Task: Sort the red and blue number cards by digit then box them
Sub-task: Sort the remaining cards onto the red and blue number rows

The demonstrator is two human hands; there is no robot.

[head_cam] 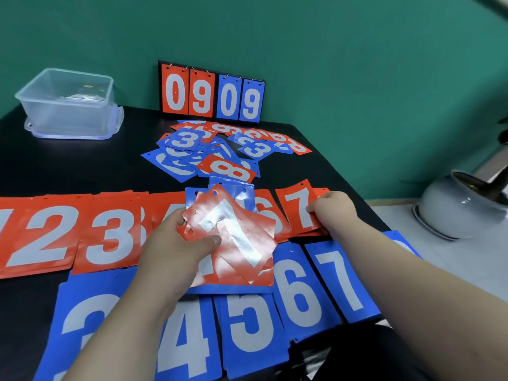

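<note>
Left hand: my left hand (pixel 176 243) grips a loose fan of red cards (pixel 233 270) above the middle of the table, thumb pressed flat on top and the other fingers curled out of sight beneath.
Top of the fan: a glossy red 7 card (pixel 233 235), tilted, with glare across its face.
Right hand: my right hand (pixel 332 213) pinches the right edge of the red 7 pile (pixel 298 207), thumb tip on the face and fingers curled under the edge.
Red row: piles face up across the middle of the black table (pixel 82 166), left to right red 2 (pixel 46 232), red 3 (pixel 110 232), a pile mostly hidden by my hand, red 6 (pixel 265 213), then the 7s.
Blue row: nearer to me, blue 3 (pixel 82 325), blue 4 (pixel 187 339), blue 5 (pixel 250 325), blue 6 (pixel 299 292) and blue 7 (pixel 341 279), edges overlapping.
Unsorted heap: mixed red and blue cards (pixel 220 155) lie jumbled beyond the rows, several 3s and 8s showing.
Box: a clear plastic box (pixel 68 105) stands at the far left corner, seated on its lid; its contents are too faint to tell.
Flip stand: upright at the far edge, the scoreboard (pixel 211 94) reads 0 9 in red, 0 9 in blue.
Right of the table: a white pot (pixel 461 207) on a paler surface.
</note>
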